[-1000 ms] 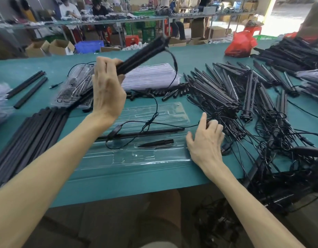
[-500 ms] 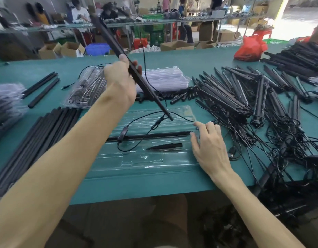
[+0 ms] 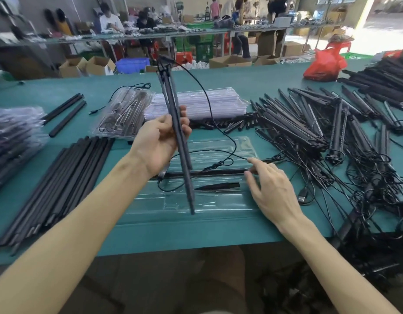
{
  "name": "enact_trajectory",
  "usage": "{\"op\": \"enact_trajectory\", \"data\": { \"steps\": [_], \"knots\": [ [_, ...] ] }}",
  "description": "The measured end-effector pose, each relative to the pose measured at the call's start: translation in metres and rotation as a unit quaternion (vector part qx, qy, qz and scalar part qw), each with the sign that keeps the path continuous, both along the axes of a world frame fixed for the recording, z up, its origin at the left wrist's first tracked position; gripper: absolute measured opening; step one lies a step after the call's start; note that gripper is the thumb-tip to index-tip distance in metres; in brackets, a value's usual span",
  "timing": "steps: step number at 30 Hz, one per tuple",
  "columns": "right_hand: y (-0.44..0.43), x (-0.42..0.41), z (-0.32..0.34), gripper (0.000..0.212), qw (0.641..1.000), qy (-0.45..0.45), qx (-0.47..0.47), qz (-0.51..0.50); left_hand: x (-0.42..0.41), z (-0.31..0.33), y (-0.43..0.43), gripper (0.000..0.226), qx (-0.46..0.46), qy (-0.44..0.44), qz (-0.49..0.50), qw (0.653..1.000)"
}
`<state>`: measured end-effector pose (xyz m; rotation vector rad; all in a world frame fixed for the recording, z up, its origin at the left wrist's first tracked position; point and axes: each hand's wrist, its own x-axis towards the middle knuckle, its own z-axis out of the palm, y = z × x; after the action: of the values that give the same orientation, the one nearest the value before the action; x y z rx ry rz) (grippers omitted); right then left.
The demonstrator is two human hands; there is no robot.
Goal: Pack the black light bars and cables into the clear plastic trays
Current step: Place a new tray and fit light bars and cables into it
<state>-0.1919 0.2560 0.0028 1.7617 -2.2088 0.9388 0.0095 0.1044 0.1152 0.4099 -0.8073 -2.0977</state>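
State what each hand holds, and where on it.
Left hand: black light bars, grip around their middle. Right hand: nothing held, fingers open over the clear tray.

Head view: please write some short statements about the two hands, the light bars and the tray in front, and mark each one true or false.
1. The left hand grips black light bars, held nearly upright above the clear tray. True.
2. The right hand lifts a light bar into the air. False: it lifts nothing; its fingers rest at the tray's right end.
3. The tray in front holds nothing. False: one black bar and a small black piece lie in it.
4. A red bag sits at the far right of the green table. True.
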Motion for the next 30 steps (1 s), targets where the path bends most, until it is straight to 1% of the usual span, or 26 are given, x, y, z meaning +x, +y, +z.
{"op": "enact_trajectory", "data": {
  "steps": [4, 6, 8, 12, 14, 16, 18, 19, 21, 22, 23, 25, 27, 28, 30],
  "knots": [
    [0.002, 0.002, 0.005, 0.038, 1.0, 0.01, 0.015, 0.002, 0.026, -0.009, 0.0, 0.032, -0.048, -0.045, -0.021, 0.998],
    [0.001, 0.002, 0.01, 0.043, 0.999, 0.029, 0.034, -0.005, 0.035, -0.014, 0.001, 0.032, -0.062, -0.082, -0.014, 0.995],
    [-0.003, 0.004, 0.016, 0.048, 0.997, 0.06, 0.047, -0.009, 0.04, -0.019, 0.002, 0.031, -0.066, -0.099, 0.0, 0.993],
    [-0.023, 0.007, 0.028, 0.046, 0.99, 0.114, 0.062, -0.062, 0.04, -0.024, 0.007, 0.03, -0.029, -0.079, 0.015, 0.996],
    [-0.035, 0.006, 0.031, 0.042, 0.982, 0.126, 0.105, -0.089, 0.039, -0.023, 0.007, 0.029, -0.013, -0.061, 0.024, 0.998],
    [-0.042, 0.005, 0.028, 0.037, 0.98, 0.117, 0.136, -0.09, 0.039, -0.021, 0.004, 0.028, -0.002, -0.041, 0.037, 0.998],
    [-0.044, 0.005, 0.024, 0.03, 0.986, 0.088, 0.123, -0.07, 0.04, -0.018, -0.002, 0.027, 0.008, -0.024, 0.057, 0.998],
    [-0.043, 0.006, 0.022, 0.026, 0.992, 0.068, 0.095, -0.055, 0.041, -0.017, -0.005, 0.026, 0.013, -0.018, 0.067, 0.997],
    [-0.038, 0.006, 0.021, 0.018, 1.0, 0.002, -0.003, -0.024, 0.044, -0.016, -0.012, 0.024, 0.023, -0.007, 0.091, 0.996],
    [-0.035, 0.005, 0.021, 0.014, 0.997, -0.046, -0.059, -0.017, 0.046, -0.015, -0.016, 0.023, 0.029, -0.001, 0.105, 0.994],
    [-0.033, 0.003, 0.022, 0.011, 0.989, -0.101, -0.109, -0.017, 0.05, -0.014, -0.021, 0.023, 0.037, 0.007, 0.121, 0.992],
    [-0.027, -0.005, 0.026, 0.009, 0.964, -0.201, -0.17, -0.045, 0.059, -0.013, -0.034, 0.024, 0.064, 0.03, 0.163, 0.984],
    [-0.023, -0.016, 0.029, 0.011, 0.939, -0.253, -0.208, -0.104, 0.07, -0.013, -0.047, 0.024, 0.102, 0.06, 0.211, 0.97],
    [-0.022, -0.022, 0.03, 0.013, 0.923, -0.282, -0.225, -0.135, 0.073, -0.015, -0.051, 0.024, 0.117, 0.072, 0.228, 0.964],
    [-0.022, -0.035, 0.033, 0.017, 0.872, -0.371, -0.264, -0.182, 0.077, -0.024, -0.054, 0.025, 0.128, 0.071, 0.244, 0.959]
  ]
}}
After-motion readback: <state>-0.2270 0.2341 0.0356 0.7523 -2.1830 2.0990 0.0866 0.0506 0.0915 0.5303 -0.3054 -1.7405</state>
